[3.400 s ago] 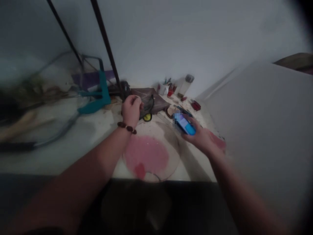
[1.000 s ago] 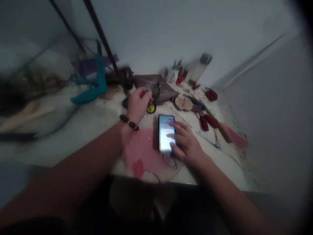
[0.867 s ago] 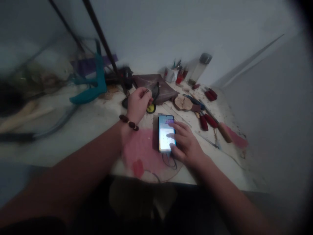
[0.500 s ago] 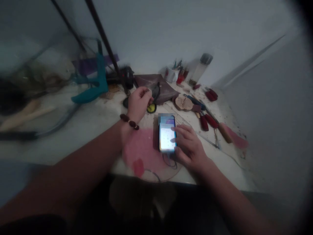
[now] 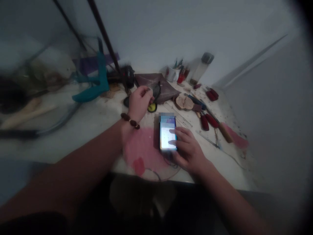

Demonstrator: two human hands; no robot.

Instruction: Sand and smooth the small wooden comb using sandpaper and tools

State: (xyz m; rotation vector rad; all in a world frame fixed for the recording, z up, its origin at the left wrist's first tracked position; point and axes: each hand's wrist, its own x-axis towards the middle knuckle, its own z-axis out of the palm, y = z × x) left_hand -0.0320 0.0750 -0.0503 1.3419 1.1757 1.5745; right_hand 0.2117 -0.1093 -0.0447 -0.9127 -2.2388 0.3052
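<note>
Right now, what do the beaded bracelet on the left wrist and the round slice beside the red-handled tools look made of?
The bracelet looks like polished wood: glossy, dark reddish-brown beads, though stone or resin can't be ruled out. The round slice looks like unvarnished wood, with a matt, pale face and darker markings; blur hides the grain.

Head view. I had the single head-worn camera set above the near edge of the workbench [image 5: 95, 122], facing forward and down, close over the left hand [image 5: 140, 107] and right hand [image 5: 188, 150] at lower centre, with the white wall [image 5: 171, 36] filling the upper frame.
</note>
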